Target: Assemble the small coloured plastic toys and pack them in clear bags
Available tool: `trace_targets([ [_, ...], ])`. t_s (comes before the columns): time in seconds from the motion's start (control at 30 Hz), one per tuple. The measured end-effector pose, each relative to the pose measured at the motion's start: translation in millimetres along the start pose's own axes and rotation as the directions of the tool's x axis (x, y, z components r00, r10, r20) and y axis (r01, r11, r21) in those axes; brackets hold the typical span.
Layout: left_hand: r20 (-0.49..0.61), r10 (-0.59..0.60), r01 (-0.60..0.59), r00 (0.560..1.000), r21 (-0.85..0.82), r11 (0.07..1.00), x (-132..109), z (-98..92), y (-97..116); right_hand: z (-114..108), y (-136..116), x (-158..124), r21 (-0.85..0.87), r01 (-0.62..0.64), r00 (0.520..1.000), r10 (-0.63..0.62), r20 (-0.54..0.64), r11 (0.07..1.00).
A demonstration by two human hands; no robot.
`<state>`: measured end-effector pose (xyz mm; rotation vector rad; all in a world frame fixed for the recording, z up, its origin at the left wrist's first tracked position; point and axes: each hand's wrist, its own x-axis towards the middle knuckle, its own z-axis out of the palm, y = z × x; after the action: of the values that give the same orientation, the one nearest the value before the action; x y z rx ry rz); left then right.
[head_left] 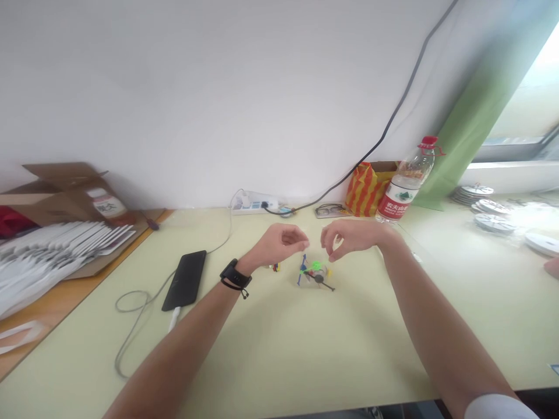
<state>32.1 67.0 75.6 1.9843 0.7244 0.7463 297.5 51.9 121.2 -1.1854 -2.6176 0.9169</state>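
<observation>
A small toy-like assembly (317, 272) of blue, bright green and dark stick-like parts stands on the pale table, with a grey round piece in it; its exact kind is unclear. Above its left side is my left hand (283, 241), thumb and index finger pinched together over a blue tip. My right hand (351, 237) hovers at the upper right of the assembly, its thumb and forefinger curled towards each other in a ring. Anything between either hand's fingertips is too small to make out. Small coloured pieces (275, 267) lie below my left hand.
A black phone (184, 280) with cables lies left. Behind are a power strip (255, 203), a striped bag (367, 189) and a large water bottle (407, 183). A cardboard box (65, 192) stands far left, stacked discs (493, 223) right. Part of another person's hand (552, 266) shows at the right edge.
</observation>
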Motion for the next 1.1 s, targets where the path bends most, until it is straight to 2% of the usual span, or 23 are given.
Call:
trace_targets([
  [0.1, 0.034, -0.003, 0.002, 0.999, 0.014, 1.0, -1, -2.1, 1, 1, -3, 2, -0.011, 0.013, 0.999, -0.014, -0.043, 1.0],
  [0.2, -0.07, 0.006, -0.006, 0.998, 0.008, 1.0, 1, -9.0, 4, -4, -8, 0, -0.013, 0.063, 0.981, -0.064, -0.185, 0.998],
  [0.27, -0.13, 0.005, -0.004, 0.992, 0.006, 1.0, 2, -15.8, 6, -8, -11, -2, 0.015, 0.114, 0.947, -0.105, -0.304, 0.993],
  [0.33, -0.163, 0.006, -0.003, 0.987, 0.014, 1.0, 2, -22.1, 8, -9, -12, -2, 0.049, 0.14, 0.924, -0.113, -0.366, 0.989],
  [0.47, -0.164, 0.023, -0.013, 0.986, 0.062, 0.998, 1, -26.6, 7, -3, -14, 1, 0.018, 0.075, 0.942, -0.065, -0.329, 0.997],
  [0.57, -0.142, -0.007, 0.017, 0.99, 0.066, 0.998, 0, -24.5, 7, 3, -16, 8, 0.009, 0.053, 0.93, -0.046, -0.364, 0.999],
  [0.77, -0.171, -0.088, 0.088, 0.981, -0.01, 0.996, -1, -20.0, 17, 14, -12, 24, 0.078, 0.182, 0.943, -0.151, -0.297, 0.98],
  [0.87, -0.161, -0.1, 0.094, 0.982, -0.043, 0.995, -2, -18.9, 19, 15, -6, 27, 0.116, 0.2, 0.953, -0.166, -0.254, 0.973],
  [0.97, -0.147, -0.082, 0.076, 0.986, -0.041, 0.996, -1, -20.6, 18, 15, -2, 28, 0.119, 0.191, 0.967, -0.166, -0.191, 0.974],
  [1.1, -0.146, -0.023, 0.032, 0.989, 0.058, 0.998, -1, -28.1, 14, 15, -3, 28, 0.093, 0.205, 0.968, -0.187, -0.167, 0.974],
])
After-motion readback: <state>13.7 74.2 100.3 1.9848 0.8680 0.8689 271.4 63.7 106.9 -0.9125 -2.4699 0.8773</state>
